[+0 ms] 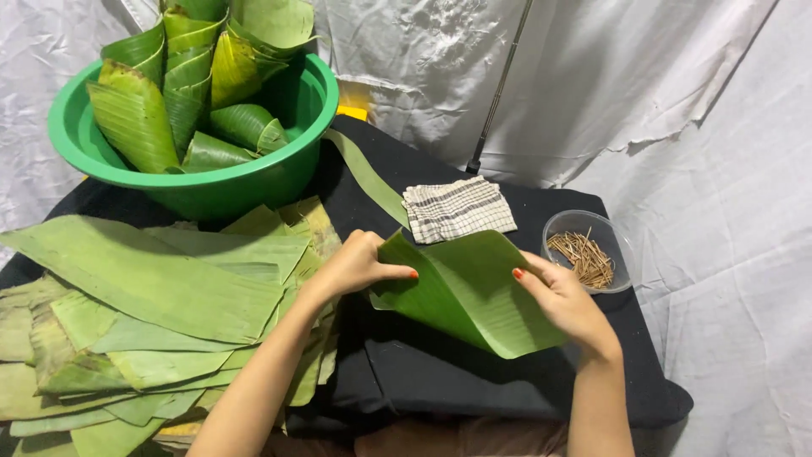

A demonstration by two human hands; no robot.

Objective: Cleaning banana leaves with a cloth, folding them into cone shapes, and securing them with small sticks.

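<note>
A green banana leaf piece (pixel 465 292) curves up off the black cloth-covered table (pixel 474 381), held between both hands. My left hand (pixel 359 264) pinches its left edge with the thumb on top. My right hand (pixel 562 300) grips its right edge, thumb on the leaf's upper face. The leaf bends into a partial roll between them.
A pile of flat banana leaves (pixel 144 313) lies at the left. A green plastic basin (pixel 211 182) at the back left holds several folded leaf cones. A checked cloth (pixel 457 207) and a clear bowl of thin sticks (pixel 588 254) sit behind the hands. White sheeting surrounds the table.
</note>
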